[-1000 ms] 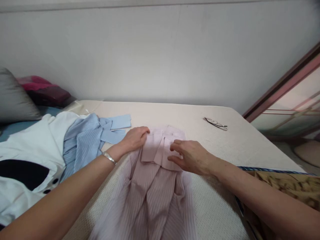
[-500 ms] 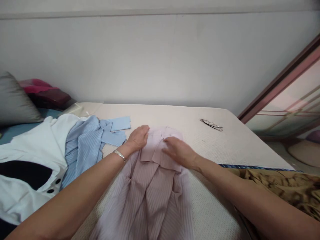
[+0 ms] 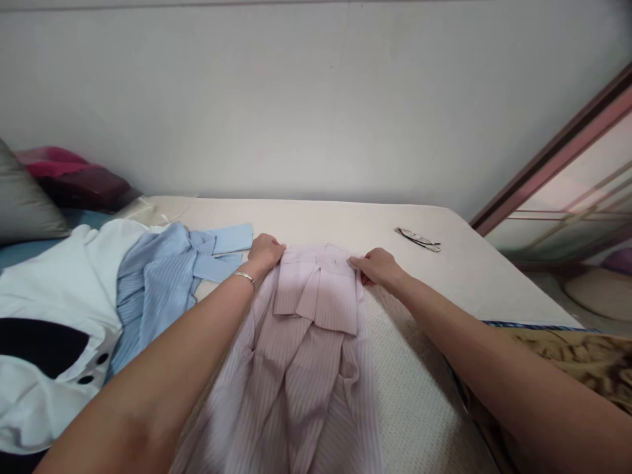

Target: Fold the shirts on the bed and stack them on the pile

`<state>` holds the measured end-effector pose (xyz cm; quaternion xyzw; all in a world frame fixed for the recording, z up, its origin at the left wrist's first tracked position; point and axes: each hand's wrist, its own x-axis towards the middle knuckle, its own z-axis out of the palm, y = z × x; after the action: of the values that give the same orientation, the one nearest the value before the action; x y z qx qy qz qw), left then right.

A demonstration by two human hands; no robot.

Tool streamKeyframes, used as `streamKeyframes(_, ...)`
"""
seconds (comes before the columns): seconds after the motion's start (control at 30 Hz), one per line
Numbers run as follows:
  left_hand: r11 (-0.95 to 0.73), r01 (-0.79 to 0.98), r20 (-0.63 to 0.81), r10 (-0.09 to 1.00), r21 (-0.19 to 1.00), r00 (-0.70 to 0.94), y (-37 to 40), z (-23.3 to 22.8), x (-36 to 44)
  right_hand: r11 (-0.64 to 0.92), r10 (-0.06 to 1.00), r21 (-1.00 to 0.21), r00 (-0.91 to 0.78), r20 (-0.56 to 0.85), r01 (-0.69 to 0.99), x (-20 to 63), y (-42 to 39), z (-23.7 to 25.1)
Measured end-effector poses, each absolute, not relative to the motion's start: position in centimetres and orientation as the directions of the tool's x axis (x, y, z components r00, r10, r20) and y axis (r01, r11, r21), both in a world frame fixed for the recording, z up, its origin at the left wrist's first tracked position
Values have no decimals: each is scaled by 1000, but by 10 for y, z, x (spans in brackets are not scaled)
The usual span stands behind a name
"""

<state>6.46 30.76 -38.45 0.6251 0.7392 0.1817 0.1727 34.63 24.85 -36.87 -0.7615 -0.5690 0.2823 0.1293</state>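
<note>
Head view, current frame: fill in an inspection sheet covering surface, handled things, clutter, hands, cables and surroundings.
Surface: pale, textured cover, partly hidden by clothes.
Handled things: pink striped garment, spread out, two flat ends overlapping near its far edge; near end out of frame.
Clutter: blue striped garment and white garment at left; eyeglasses and brown fabric at right.
Hands: left hand and right hand grip the pink garment's far corners; bracelet on left wrist.
Cables: nothing seen.
Surroundings: plain wall behind, gray cushion far left, pinkish frame right.
</note>
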Motion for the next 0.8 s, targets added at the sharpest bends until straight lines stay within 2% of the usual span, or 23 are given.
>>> streamKeyframes(0.17, 136, 841, -5, 988, 524, -156, 298, -386, 62, -268, 961, -276, 236, -147, 923, 331, 236, -364)
streamKeyframes(0.27, 140, 831, -2, 986, 538, -165, 298, -389, 60, -217, 975, -198, 203, -89, 956, 327, 234, -368)
streamKeyframes(0.33, 163, 813, -8, 982, 559, -191, 300, -393, 59, -218, 975, -228, 205, -79, 949, 331, 235, -371)
streamKeyframes(0.47, 196, 769, -24, 973, 608, -229, 301, -400, 57, -283, 959, -390, 244, -147, 876, 347, 239, -374)
streamKeyframes(0.8, 188, 755, -9, 972, 628, -234, 299, -401, 55, -382, 922, -545, 265, -283, 746, 356, 242, -384)
